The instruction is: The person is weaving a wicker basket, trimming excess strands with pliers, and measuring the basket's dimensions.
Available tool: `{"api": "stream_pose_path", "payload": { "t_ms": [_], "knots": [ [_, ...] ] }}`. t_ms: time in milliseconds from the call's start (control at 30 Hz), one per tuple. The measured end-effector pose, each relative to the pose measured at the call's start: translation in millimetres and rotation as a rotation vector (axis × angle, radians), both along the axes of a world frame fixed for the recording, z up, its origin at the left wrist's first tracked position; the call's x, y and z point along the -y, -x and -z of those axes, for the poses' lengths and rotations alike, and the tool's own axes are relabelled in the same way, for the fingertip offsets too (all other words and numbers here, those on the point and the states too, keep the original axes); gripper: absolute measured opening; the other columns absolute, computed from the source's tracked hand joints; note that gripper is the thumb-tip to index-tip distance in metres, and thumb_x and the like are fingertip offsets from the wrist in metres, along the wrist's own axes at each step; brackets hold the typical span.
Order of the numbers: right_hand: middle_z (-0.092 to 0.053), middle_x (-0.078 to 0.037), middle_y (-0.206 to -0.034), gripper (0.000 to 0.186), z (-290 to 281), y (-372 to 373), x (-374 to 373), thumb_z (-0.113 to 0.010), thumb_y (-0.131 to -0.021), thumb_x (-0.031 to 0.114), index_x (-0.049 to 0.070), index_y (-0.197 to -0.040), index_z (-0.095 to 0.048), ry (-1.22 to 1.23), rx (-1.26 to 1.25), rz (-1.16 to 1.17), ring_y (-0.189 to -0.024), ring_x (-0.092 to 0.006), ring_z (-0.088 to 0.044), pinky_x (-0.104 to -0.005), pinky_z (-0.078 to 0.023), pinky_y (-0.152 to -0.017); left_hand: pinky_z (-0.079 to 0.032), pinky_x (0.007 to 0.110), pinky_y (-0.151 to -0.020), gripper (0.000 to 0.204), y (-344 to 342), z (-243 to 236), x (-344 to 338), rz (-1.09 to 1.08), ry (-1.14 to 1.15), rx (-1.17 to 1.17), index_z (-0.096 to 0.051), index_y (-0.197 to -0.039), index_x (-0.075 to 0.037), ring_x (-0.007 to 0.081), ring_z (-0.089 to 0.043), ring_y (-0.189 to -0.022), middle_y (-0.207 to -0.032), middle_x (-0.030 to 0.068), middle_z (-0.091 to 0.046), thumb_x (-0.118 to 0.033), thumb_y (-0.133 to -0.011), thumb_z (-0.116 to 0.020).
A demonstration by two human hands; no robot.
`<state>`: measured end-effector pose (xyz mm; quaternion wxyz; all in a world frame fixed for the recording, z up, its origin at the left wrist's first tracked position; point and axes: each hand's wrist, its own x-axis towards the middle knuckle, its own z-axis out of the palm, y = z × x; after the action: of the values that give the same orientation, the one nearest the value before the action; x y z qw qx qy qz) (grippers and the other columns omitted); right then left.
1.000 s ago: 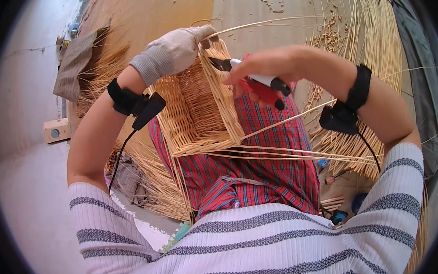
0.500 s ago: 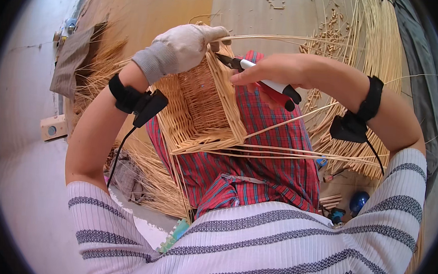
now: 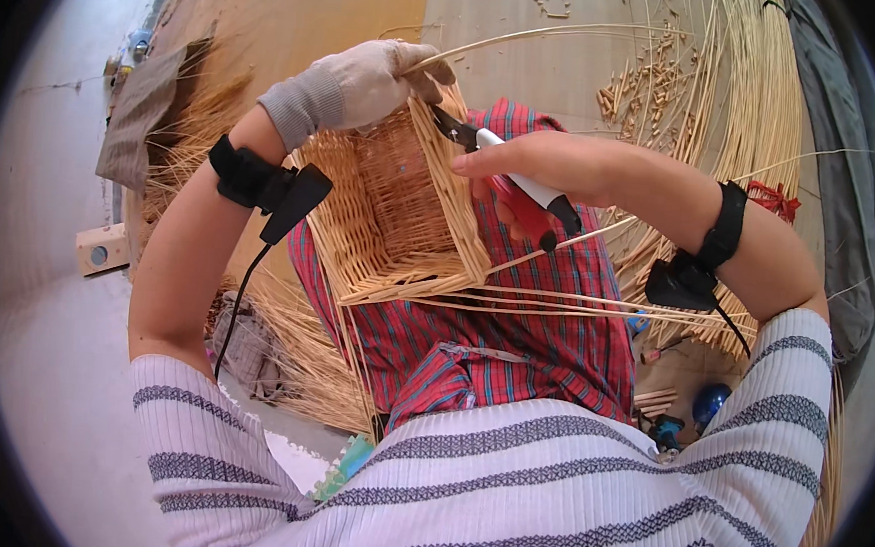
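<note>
A rectangular wicker basket rests tilted on my lap, its hollow facing me. My left hand, in a pale knitted glove, is closed at the far rim, and long pale rods arc from its fingers to the right. Bare, my right hand grips pruning shears with white and red handles. Their dark blades reach the basket's far right rim, just below the gloved fingers; whether they touch a rod is hard to see. Loose rods stick out rightward from the near rim.
Red plaid cloth covers my lap. Bundled rods lie at the right, with short offcuts beside them. More loose rods lie at the left, near a small wooden block. A blue round object is at the lower right.
The rods in my left hand have swung up and away from me. My right hand has shifted slightly nearer, with the shears' handle ends lower and further left. The basket has barely moved.
</note>
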<state>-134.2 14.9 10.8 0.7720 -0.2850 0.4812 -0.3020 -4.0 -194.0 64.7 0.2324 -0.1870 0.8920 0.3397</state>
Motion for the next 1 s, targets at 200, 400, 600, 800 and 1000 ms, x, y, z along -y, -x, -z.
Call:
{"api": "stream_pose_path", "payload": {
  "t_ms": [200, 400, 600, 800, 1000],
  "knots": [
    [-0.063, -0.007, -0.068, 0.048, 25, -5, -5, -0.062, -0.096, 0.051, 0.002, -0.097, -0.058, -0.038, 0.015, 0.021, -0.055, -0.0186, -0.065, -0.0286, -0.053, -0.053, -0.057, 0.031, -0.083, 0.062, 7, -11, -20, -0.006, 0.129, 0.056, -0.054, -0.138, -0.008, 0.0179, -0.068, -0.101, -0.124, 0.0132, -0.067, 0.013, -0.081, -0.039],
    [-0.064, -0.007, -0.068, 0.053, 6, -12, -59, -0.057, -0.097, 0.058, 0.005, -0.091, -0.058, -0.191, 0.05, -0.13, -0.056, -0.0178, -0.065, -0.0311, -0.052, -0.053, -0.053, 0.038, -0.1, 0.067, -27, 18, -42, 0.28, 0.03, -0.215, -0.05, -0.143, -0.012, 0.0297, -0.069, -0.108, -0.125, 0.0145, -0.067, 0.014, -0.082, -0.041],
    [-0.065, -0.007, -0.075, 0.056, 10, -31, -75, -0.055, -0.097, 0.061, 0.005, -0.104, -0.054, -0.178, -0.007, -0.263, -0.067, -0.0161, -0.067, -0.0303, -0.055, -0.063, -0.054, 0.041, -0.098, 0.059, -43, 19, -65, 0.372, 0.23, -0.148, -0.053, -0.139, -0.011, 0.0369, -0.065, -0.112, -0.121, 0.0208, -0.066, 0.009, -0.083, -0.047],
    [-0.066, -0.009, -0.076, 0.054, 6, -26, -73, -0.055, -0.098, 0.058, 0.004, -0.102, -0.056, -0.198, 0.037, -0.221, -0.068, -0.0165, -0.067, -0.0303, -0.055, -0.063, -0.056, 0.043, -0.092, 0.054, -39, 15, -74, 0.325, 0.13, -0.094, -0.054, -0.135, -0.008, 0.0385, -0.066, -0.108, -0.117, 0.0219, -0.068, 0.007, -0.084, -0.049],
    [-0.066, -0.009, -0.077, 0.053, 7, -29, -74, -0.057, -0.098, 0.058, 0.005, -0.097, -0.056, -0.197, 0.012, -0.259, -0.068, -0.0169, -0.067, -0.0299, -0.056, -0.063, -0.056, 0.044, -0.087, 0.057, -36, 6, -83, 0.366, 0.208, 0.025, -0.05, -0.139, -0.008, 0.0415, -0.067, -0.101, -0.107, 0.023, -0.069, 0.006, -0.084, -0.046]
  ]
}}
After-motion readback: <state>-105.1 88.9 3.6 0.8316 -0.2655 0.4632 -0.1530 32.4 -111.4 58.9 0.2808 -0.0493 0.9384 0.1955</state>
